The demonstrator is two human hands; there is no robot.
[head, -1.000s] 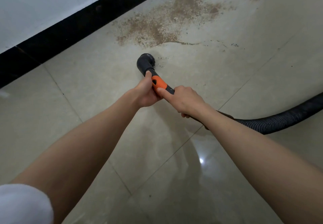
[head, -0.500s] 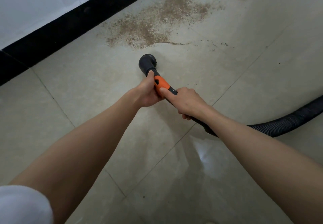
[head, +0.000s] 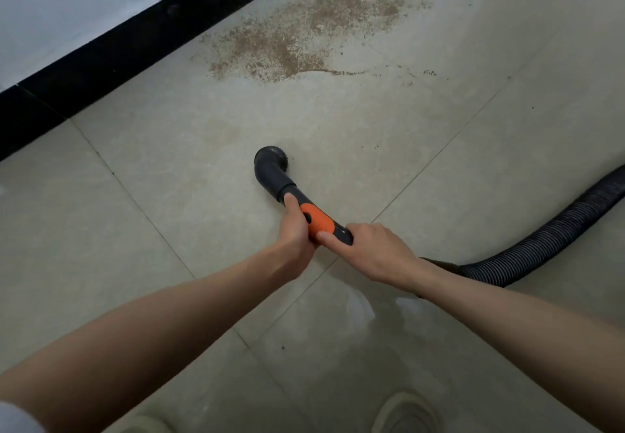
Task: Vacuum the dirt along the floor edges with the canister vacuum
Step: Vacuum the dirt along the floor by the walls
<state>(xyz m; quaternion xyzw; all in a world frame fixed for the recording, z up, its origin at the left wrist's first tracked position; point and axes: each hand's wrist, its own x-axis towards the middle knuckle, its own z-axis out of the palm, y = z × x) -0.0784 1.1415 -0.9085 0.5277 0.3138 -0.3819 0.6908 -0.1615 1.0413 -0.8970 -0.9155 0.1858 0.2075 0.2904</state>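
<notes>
While the black baseboard (head: 111, 57) runs along the upper left, the left hand (head: 296, 233) grips the vacuum nozzle (head: 272, 170) tube by its orange collar (head: 318, 223); dirt (head: 304, 40) lies well beyond. The right hand (head: 378, 253) grips the tube, its ribbed hose (head: 548, 239) trailing right.

An indoor room, likely in a home, is showing here. Pale glossy tiles (head: 169, 168) with thin grout lines are covering the floor. A black skirting (head: 135, 40) is running along the tiles' far edge, and a white painted wall (head: 61, 3) is rising above that skirting. Brown dirt (head: 297, 40) is lying on the tiles near the skirting.
</notes>
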